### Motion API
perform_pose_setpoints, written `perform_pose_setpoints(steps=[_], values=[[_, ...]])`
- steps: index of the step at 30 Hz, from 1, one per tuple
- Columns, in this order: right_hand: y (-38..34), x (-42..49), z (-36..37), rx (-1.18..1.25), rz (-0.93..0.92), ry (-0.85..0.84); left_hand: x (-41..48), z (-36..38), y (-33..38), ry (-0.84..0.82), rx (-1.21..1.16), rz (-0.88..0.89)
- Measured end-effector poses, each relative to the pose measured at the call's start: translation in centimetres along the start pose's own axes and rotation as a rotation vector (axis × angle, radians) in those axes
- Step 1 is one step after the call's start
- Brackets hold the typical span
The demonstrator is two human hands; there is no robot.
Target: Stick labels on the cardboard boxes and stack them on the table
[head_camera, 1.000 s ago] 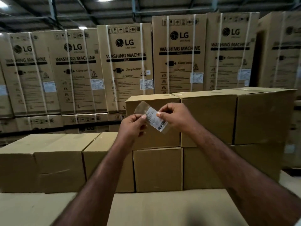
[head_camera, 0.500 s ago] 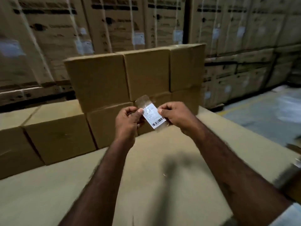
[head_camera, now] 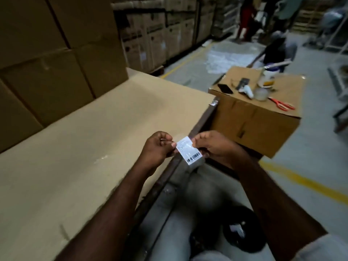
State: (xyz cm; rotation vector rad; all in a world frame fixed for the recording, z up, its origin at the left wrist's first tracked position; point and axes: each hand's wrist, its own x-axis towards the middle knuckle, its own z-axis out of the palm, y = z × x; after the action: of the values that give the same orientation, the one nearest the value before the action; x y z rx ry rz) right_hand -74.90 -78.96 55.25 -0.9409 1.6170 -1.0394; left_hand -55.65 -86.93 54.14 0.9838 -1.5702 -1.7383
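Over the table (head_camera: pixel 94 147) edge, the left hand (head_camera: pixel 156 149) and right hand (head_camera: pixel 212 146) pinch a label (head_camera: pixel 189 150), apparently on clear backing.

Dim warehouse: grey concrete floor (head_camera: pixel 310 147) with a yellow line (head_camera: pixel 301 180), tall cartons (head_camera: pixel 156 34) rowed along the aisle, blurred people (head_camera: pixel 246 17) standing far off, orange scissors (head_camera: pixel 281 104) nearby
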Motion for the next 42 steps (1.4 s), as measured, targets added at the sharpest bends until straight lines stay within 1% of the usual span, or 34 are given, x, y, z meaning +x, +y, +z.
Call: perform_pose_setpoints(steps=[2, 5, 9, 11, 14, 16, 17, 19, 21, 24, 27, 30, 32, 36, 39, 42], values=[[2.8, -0.8, -3.2, -0.018, 0.096, 0.037, 1.3, 3.7, -1.9, -0.076, 0.081, -0.007], [7.3, -1.2, -8.1, 0.032, 0.216, 0.085, 3.8, 9.0, -4.9, -0.176, 0.186, -0.061], [13.4, -0.9, -14.7, 0.076, 0.352, 0.175, 7.9, 17.0, -10.1, -0.208, 0.274, -0.172], [15.5, -0.8, -16.2, 0.096, 0.391, 0.235, 9.0, 20.0, -11.7, -0.177, 0.305, -0.231], [19.8, -0.9, -19.7, 0.182, 0.474, 0.325, 11.5, 25.7, -15.4, -0.183, 0.373, -0.296], [22.9, -1.5, -21.7, 0.239, 0.527, 0.390, 13.1, 28.8, -18.6, -0.207, 0.439, -0.363], [24.4, -1.8, -22.6, 0.265, 0.546, 0.428, 14.1, 30.1, -21.2, -0.249, 0.501, -0.391], [28.4, -2.3, -24.4, 0.281, 0.613, 0.522, 15.1, 32.8, -24.4, -0.257, 0.574, -0.445], [33.0, -2.7, -25.4, 0.235, 0.708, 0.595, 14.8, 35.6, -25.1, -0.294, 0.607, -0.503], [39.6, -2.9, -25.9, 0.075, 0.871, 0.626, 14.6, 39.1, -28.3, -0.446, 0.682, -0.539], [44.3, -3.1, -25.9, 0.004, 0.979, 0.685, 14.9, 41.5, -33.3, -0.579, 0.757, -0.610], [49.9, -2.9, -25.7, -0.129, 1.087, 0.773, 15.1, 43.4, -38.3, -0.663, 0.820, -0.645], [53.0, -2.1, -25.1, -0.161, 1.119, 0.770, 15.2, 44.0, -41.1, -0.702, 0.847, -0.661], [57.5, 0.5, -22.8, -0.167, 1.123, 0.645, 15.3, 43.7, -45.9, -0.746, 0.881, -0.683], [59.7, 1.6, -21.2, -0.171, 1.110, 0.572, 15.7, 43.3, -47.7, -0.774, 0.908, -0.683], [60.2, 1.1, -20.4, -0.161, 1.100, 0.576, 16.4, 42.6, -48.5, -0.772, 0.958, -0.667]])
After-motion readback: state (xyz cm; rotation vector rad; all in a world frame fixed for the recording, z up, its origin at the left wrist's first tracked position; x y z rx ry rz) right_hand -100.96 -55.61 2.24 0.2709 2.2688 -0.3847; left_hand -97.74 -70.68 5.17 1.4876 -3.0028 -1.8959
